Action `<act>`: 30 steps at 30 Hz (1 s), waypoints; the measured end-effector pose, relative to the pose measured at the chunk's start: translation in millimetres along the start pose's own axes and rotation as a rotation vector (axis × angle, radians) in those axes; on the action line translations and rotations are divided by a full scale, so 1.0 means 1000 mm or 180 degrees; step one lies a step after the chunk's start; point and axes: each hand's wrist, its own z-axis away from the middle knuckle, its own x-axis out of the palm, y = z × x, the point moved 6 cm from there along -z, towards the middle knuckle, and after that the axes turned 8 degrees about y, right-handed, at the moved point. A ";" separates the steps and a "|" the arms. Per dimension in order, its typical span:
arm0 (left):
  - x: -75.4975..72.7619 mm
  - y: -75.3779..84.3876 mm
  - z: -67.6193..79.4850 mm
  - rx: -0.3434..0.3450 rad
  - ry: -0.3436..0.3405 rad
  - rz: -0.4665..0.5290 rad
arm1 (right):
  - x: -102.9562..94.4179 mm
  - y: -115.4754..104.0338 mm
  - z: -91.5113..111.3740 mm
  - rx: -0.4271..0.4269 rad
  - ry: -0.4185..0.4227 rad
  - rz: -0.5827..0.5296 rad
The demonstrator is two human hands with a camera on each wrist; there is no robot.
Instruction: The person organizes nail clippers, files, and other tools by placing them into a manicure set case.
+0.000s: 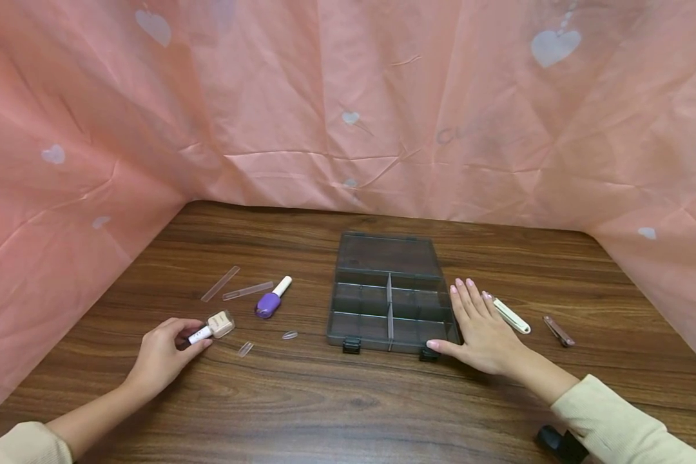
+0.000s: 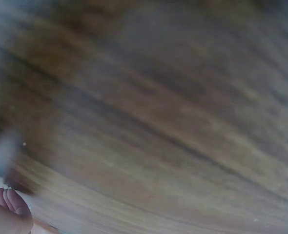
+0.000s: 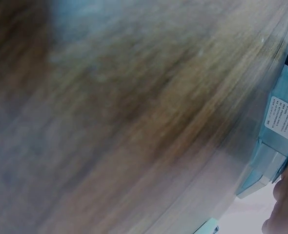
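My left hand (image 1: pixel 159 357) pinches the white cap of a beige nail polish bottle (image 1: pixel 222 323), which lies tilted low over the table at the left. My right hand (image 1: pixel 484 338) lies with straight fingers along the right side of a dark, see-through compartment box (image 1: pixel 385 252), its thumb by the front right latch (image 1: pixel 428 353). The box's lid is laid back and dividers (image 1: pixel 390 303) part its inside. In the right wrist view, the box's side (image 3: pixel 276 141) shows a printed label. A slim cream-coloured tool (image 1: pixel 512 316) lies beside the right fingertips.
A purple nail polish bottle (image 1: pixel 269 304) lies between the left hand and the box. Around it are two clear strips (image 1: pixel 220 283) and two small clear pieces (image 1: pixel 290 335). A pinkish nail clipper (image 1: pixel 559 331) lies at the right. Pink curtains (image 1: pixel 348 96) enclose the wooden table (image 1: pixel 325 412).
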 end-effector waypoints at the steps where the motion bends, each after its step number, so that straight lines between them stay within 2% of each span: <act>1: 0.000 -0.001 0.000 -0.0013 -0.0019 -0.0014 | 0.000 0.000 0.000 -0.0003 -0.0004 0.0006; 23: 0.002 0.001 -0.001 -0.0115 -0.0044 -0.0143 | 0.002 -0.002 -0.002 0.0013 -0.0038 -0.0061; 30: 0.003 0.001 -0.002 -0.0218 -0.0119 -0.0140 | 0.001 -0.003 -0.002 -0.0029 0.0001 -0.0075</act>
